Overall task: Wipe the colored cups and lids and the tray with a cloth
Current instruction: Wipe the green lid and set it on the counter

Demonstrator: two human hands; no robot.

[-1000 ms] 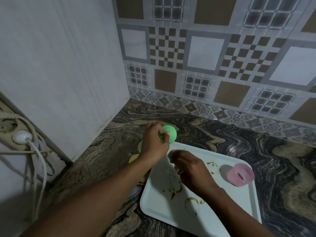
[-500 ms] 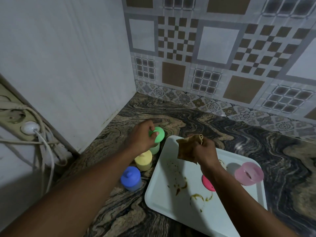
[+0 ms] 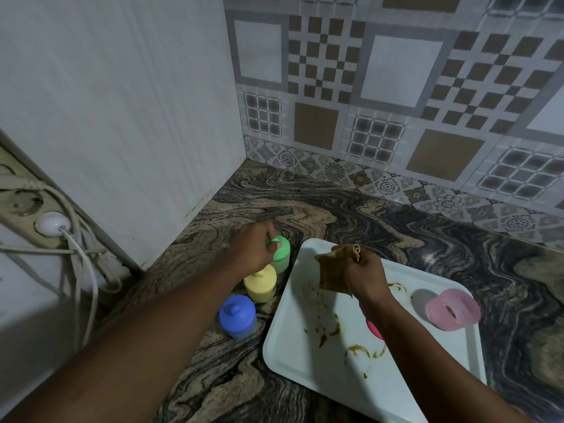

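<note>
Fingers [image 3: 270, 232] of left hand [image 3: 253, 250] pinch one green lid [image 3: 283, 248], right hand's [image 3: 364, 277] clutch one cloth [image 3: 331, 270].

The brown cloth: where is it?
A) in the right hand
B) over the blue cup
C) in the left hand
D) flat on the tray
A: the right hand grips the cloth over the tray; the left hand holds the green lid.

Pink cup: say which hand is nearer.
Right. The right hand is over the tray, left of the pink cup; the left hand grips the green lid off the tray.
</note>
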